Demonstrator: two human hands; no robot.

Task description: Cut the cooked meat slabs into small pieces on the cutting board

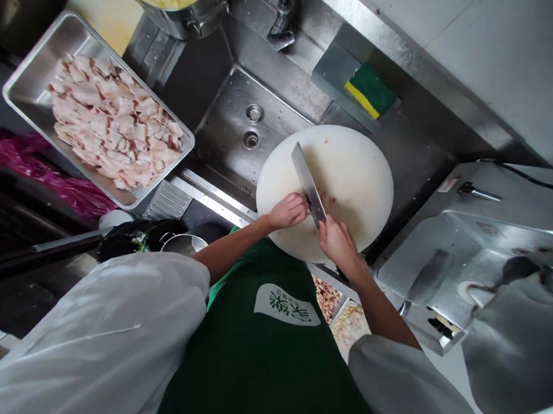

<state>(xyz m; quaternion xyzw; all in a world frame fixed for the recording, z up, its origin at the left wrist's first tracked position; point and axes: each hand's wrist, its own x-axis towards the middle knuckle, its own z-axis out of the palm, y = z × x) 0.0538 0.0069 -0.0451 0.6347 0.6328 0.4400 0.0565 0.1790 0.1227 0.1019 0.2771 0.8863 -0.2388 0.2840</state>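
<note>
My right hand (pixel 339 241) is wrapped round the handle of a cleaver (pixel 307 182), whose wide blade slants across a round white cutting board (pixel 367 169). My left hand (pixel 289 211) rests on the board's near left part, fingers curled and close against the blade. Whatever sits under those fingertips is too small and hidden to make out. Small reddish meat scraps (pixel 329 199) lie on the board just right of the blade.
A metal tray (pixel 39 102) of sliced pale meat (pixel 117 122) stands left of the sink (pixel 221 110). Behind are a pot (pixel 175 20) and faucet (pixel 282 26). A green-yellow sponge (pixel 370 91) lies beyond the board. Metal equipment (pixel 443 242) stands right.
</note>
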